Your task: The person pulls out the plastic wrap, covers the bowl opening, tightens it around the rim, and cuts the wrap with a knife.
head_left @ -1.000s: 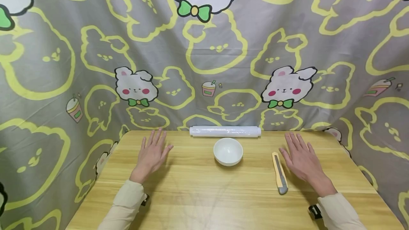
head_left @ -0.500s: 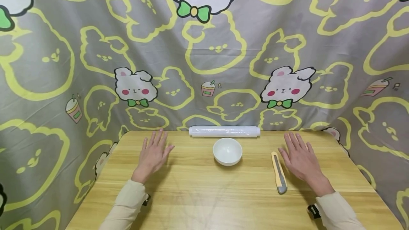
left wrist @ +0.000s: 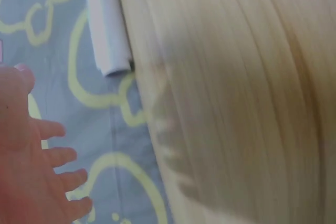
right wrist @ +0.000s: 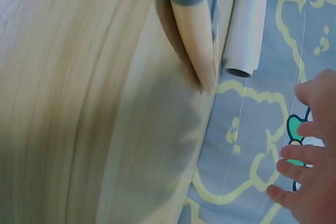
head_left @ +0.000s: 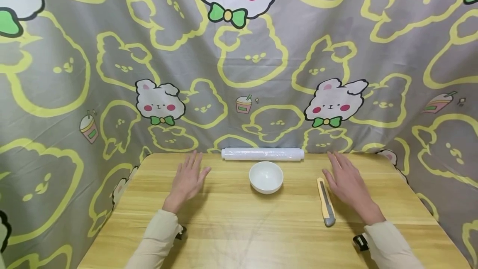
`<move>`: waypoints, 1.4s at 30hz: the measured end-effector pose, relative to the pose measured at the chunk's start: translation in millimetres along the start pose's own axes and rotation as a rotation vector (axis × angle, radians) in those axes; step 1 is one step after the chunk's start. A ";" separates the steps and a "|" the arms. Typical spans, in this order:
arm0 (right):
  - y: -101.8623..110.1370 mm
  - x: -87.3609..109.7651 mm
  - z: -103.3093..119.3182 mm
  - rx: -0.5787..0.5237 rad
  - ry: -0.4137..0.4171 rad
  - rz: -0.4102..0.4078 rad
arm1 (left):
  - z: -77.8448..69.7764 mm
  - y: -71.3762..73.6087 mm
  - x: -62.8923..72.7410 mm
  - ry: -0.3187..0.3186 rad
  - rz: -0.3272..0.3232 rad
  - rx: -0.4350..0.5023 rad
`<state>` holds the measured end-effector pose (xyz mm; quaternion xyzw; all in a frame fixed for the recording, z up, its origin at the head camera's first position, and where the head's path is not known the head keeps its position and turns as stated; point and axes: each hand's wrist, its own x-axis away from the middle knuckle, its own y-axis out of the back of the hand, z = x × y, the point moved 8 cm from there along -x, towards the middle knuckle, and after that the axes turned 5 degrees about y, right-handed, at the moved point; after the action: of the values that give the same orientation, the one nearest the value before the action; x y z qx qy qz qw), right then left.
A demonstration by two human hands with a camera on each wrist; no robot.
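Observation:
My left hand (head_left: 186, 181), fingers spread and holding nothing, hovers over the left part of the table, left of a white bowl (head_left: 266, 177). On the other side, my right hand (head_left: 347, 184) is also spread with nothing in it, its thumb close to the top end of a yellow and grey utility knife (head_left: 326, 202). Behind the bowl a white roll of plastic wrap (head_left: 263, 154) lies along the table's back edge. The right wrist view shows the knife (right wrist: 193, 24) and the roll's hollow end (right wrist: 240, 72); in the left wrist view the roll (left wrist: 107, 24) appears near the top.
The wooden table (head_left: 231, 227) runs back to a grey curtain (head_left: 201, 61) with yellow outlines and white rabbits. The same curtain hangs along the left and right sides. A small black device (head_left: 360, 242) sits at the right cuff, another (head_left: 181, 232) at the left.
Both hands have shifted inward, the left hand to the right and the right hand slightly to the left. The bowl, knife and roll stay where they were.

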<state>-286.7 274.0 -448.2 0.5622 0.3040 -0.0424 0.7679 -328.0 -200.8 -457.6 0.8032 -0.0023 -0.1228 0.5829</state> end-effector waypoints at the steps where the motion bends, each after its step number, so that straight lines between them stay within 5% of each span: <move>1: 0.4 -1.5 1.2 -0.020 0.011 -0.028 | -4.9 -2.5 -0.1 -0.005 0.002 0.020; 5: -4.2 -9.7 4.3 -0.109 0.013 -0.063 | -26.3 -12.3 0.7 -0.017 0.019 0.161; 13: -32.1 -27.1 3.3 -0.325 -0.105 0.082 | -60.2 -35.0 0.3 0.017 0.112 0.556; 23: -63.0 -48.3 5.1 -0.478 -0.149 0.128 | -108.9 -77.8 8.9 0.138 0.387 1.077; 31: -93.3 -53.9 -9.3 -0.688 -0.441 0.157 | -128.4 -102.8 14.1 0.352 0.341 1.358; 42: -97.6 -56.9 -24.1 -0.739 -0.625 0.007 | -132.5 -109.5 13.3 0.400 0.323 1.491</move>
<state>-382.7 244.1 -505.1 0.2130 0.0516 -0.0959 0.9710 -303.9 -43.7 -524.4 0.9788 -0.0958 0.1443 -0.1094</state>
